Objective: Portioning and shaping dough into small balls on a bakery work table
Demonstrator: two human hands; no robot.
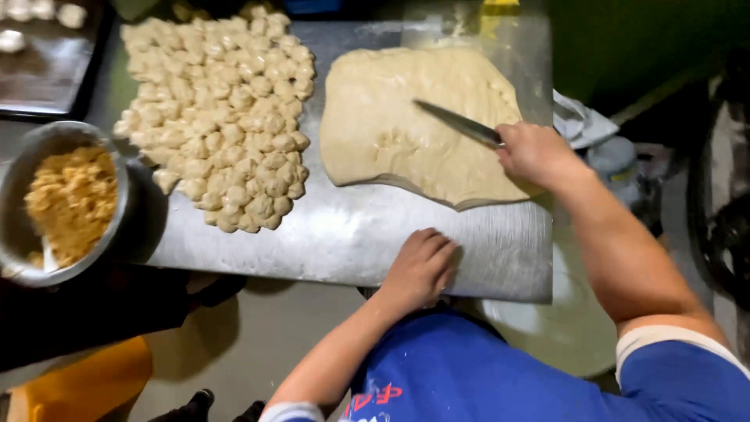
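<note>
A big flat slab of pale dough (406, 125) lies on a steel table (351, 234), towards its right side. My right hand (535, 152) grips the handle of a long knife (457, 123), whose blade rests across the slab. My left hand (422, 266) lies with fingers curled on the table's near edge, holding nothing. To the left of the slab, several small cut dough pieces (223, 117) are spread in a wide heap.
A metal bowl (23, 168) of crumbly yellow filling with a spoon sits at the table's left edge. A dark tray (47, 70) with a few dough pieces is at the far left. An orange object (86, 383) stands on the floor below.
</note>
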